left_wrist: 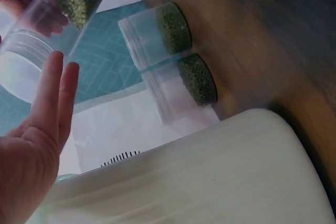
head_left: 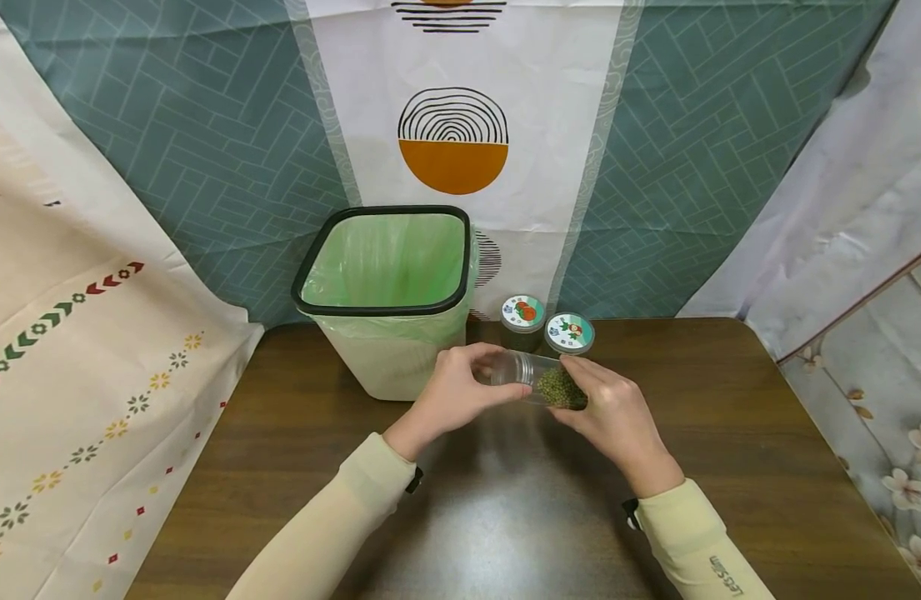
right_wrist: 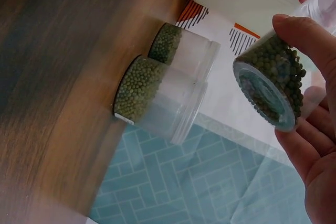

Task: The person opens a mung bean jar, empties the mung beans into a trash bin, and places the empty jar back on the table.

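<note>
1. Apparently, the step in hand is two-handed handling of one clear jar (head_left: pixel 526 371), tipped nearly on its side, with small green beans (head_left: pixel 556 387) gathered toward its base. It is held above the bench (head_left: pixel 738 467), in front of two lidded jars (head_left: pixel 523 312) and to the right of the lined bin (head_left: pixel 411 362).
2. The right hand (head_left: pixel 610 408) has its grip on the base end, thumb and fingers wrapped round the bean-filled part.
3. The left hand (head_left: pixel 456 383) curves its grip round the mouth end, thumb on the near side; two of its fingers show fairly straight in the left wrist view. How firmly they press, I cannot tell.
4. Whether a lid sits on that mouth is also unclear. If one does, the next move probably calls for a steady right hand while the left turns or pulls it; if not, the mouth should stay higher than the beans, as a steeper tilt could spill them.
5. Both forearms, in pale sleeves (head_left: pixel 332 517), reach forward from the near edge and angle inward, so the hands face each other across the jar, close together but apart.
</note>
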Demonstrator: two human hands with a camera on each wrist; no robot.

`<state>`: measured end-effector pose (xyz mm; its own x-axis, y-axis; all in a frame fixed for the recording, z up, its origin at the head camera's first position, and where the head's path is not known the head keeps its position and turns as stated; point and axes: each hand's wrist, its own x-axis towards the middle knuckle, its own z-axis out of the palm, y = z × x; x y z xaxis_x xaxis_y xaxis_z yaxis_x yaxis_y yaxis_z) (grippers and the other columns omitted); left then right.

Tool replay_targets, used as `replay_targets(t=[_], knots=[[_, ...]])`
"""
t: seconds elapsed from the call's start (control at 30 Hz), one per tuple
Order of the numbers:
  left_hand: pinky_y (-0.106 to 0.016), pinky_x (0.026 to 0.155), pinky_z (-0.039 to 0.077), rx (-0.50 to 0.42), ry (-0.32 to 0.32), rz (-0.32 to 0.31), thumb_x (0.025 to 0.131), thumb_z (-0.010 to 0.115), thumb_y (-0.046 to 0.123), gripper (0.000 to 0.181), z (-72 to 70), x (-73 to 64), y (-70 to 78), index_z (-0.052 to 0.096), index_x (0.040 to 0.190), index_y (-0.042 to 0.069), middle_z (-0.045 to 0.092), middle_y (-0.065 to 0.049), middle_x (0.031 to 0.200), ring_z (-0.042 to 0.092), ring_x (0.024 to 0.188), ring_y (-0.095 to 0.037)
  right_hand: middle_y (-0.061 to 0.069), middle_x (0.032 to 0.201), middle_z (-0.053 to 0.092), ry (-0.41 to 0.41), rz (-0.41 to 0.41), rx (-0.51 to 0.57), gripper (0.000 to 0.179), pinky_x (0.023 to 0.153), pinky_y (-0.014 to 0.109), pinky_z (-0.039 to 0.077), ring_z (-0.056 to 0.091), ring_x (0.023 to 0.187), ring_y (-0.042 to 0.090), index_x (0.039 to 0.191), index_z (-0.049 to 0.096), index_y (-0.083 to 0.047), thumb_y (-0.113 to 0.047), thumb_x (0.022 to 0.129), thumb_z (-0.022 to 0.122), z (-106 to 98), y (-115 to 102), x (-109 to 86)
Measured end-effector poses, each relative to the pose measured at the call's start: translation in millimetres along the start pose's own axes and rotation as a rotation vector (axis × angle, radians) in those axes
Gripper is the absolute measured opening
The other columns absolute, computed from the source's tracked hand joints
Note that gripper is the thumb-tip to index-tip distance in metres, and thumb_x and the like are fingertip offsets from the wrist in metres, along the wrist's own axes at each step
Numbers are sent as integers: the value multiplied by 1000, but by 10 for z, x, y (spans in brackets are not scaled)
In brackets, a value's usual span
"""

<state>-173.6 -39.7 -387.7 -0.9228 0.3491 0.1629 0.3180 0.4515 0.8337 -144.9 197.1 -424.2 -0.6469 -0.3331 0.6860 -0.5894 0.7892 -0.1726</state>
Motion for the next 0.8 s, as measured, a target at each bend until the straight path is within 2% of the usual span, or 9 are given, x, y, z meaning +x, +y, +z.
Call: replay_targets(t=[0.1, 0.23, 0.3, 0.4, 0.47, 0.53, 0.63, 0.73, 0.8], knots=[[-26, 66, 54, 13, 4, -32, 61, 77, 60, 66, -8, -3, -5, 63, 111, 19, 67, 6, 97, 65, 82, -7, 15, 113, 67, -8, -2, -2, 72, 80, 41, 54, 66, 100, 29, 116, 64, 0, -24, 53, 90, 9, -6, 0], [-26, 75, 56, -43, -41, 21, 62, 83, 46, 72, -33, -1, -17, 56, 125, 21, 61, 6, 119, 63, 100, -10, 15, 114, 67, -28, 8, 4, 73, 83, 41, 54, 65, 102, 29, 117, 63, 0, -24, 53, 90, 9, -12, 5], [-27, 76, 56, -109, -72, 47, 63, 85, 33, 75, -48, -2, -18, 53, 129, 20, 58, 3, 125, 64, 103, -14, 15, 114, 67, -31, 11, 5, 73, 83, 41, 54, 66, 102, 29, 117, 64, 0, -23, 53, 90, 5, -13, 10], [-28, 73, 57, -152, -85, 60, 64, 85, 24, 67, -66, -2, -12, 57, 125, 18, 61, 0, 118, 67, 96, -17, 15, 114, 67, -29, 15, 14, 73, 84, 41, 53, 65, 103, 29, 117, 63, 0, -23, 53, 90, 1, -15, 21], [-27, 72, 56, -129, -68, 52, 65, 85, 28, 61, -71, -4, -4, 60, 120, 17, 65, 0, 109, 69, 91, -16, 15, 115, 66, -25, 15, 19, 73, 85, 42, 53, 65, 104, 29, 118, 63, 0, -22, 54, 90, -1, -15, 27], [-24, 72, 55, -66, -34, 35, 64, 84, 39, 60, -68, -7, 2, 62, 115, 18, 67, 4, 104, 68, 88, -10, 16, 115, 66, -23, 16, 25, 74, 85, 42, 53, 64, 105, 29, 118, 63, 0, -22, 54, 90, -2, -17, 27], [-25, 71, 54, -24, 3, -28, 61, 82, 51, 62, -54, -19, 6, 64, 111, 19, 67, 7, 100, 66, 86, -7, 16, 116, 66, -29, 15, 28, 73, 85, 43, 53, 64, 105, 29, 119, 62, 0, -23, 55, 90, -3, -19, 19], [-28, 73, 54, -25, 17, -69, 60, 80, 55, 66, -41, -32, -3, 64, 112, 19, 66, 7, 103, 65, 88, -8, 15, 116, 66, -40, 17, 27, 72, 85, 42, 53, 64, 106, 29, 119, 62, 0, -22, 56, 89, 3, -20, 15], [-31, 76, 55, -65, -2, -57, 60, 83, 50, 70, -39, -36, -24, 61, 118, 19, 65, 5, 110, 64, 95, -11, 15, 116, 66, -46, 18, 25, 71, 86, 42, 53, 64, 106, 28, 119, 62, 0, -22, 56, 89, 9, -18, 13]])
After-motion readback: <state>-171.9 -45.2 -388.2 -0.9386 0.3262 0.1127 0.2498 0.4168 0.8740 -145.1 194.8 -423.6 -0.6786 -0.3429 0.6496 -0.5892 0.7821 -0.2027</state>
